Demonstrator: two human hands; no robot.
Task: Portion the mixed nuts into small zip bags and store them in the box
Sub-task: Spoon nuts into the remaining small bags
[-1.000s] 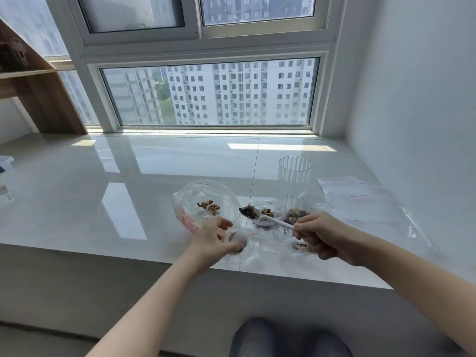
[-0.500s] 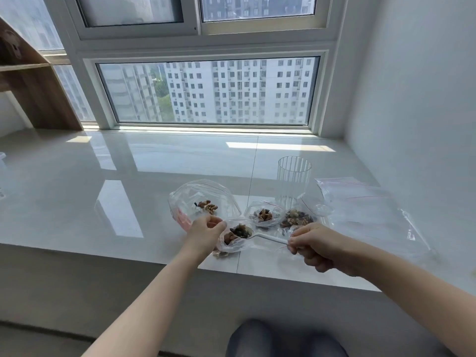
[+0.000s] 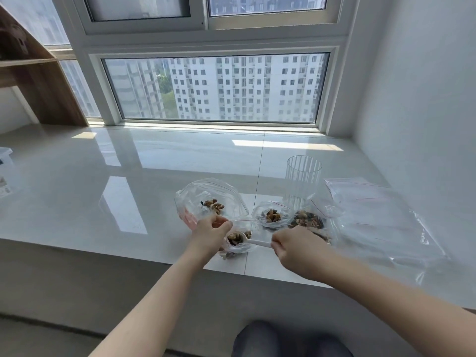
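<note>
My left hand (image 3: 210,234) pinches the rim of a small zip bag (image 3: 238,247) that holds some nuts, near the sill's front edge. My right hand (image 3: 296,247) grips the handle of a white plastic spoon (image 3: 257,242); its bowl sits inside that bag among the nuts. Behind the left hand lies a big open clear bag (image 3: 206,197) with a few nuts left in it. Two more small bags with nuts sit to the right, one in the middle (image 3: 271,215) and one further right (image 3: 307,219).
A ribbed clear cup (image 3: 304,176) stands behind the small bags. A pile of flat empty zip bags (image 3: 373,217) lies at the right by the wall. A white box (image 3: 5,173) shows at the far left edge. A wooden shelf (image 3: 38,81) stands back left.
The spoon, loaded with nuts, came from the bags on the right to the small bag in my left hand and went into it. The left hand kept its hold on that bag.
</note>
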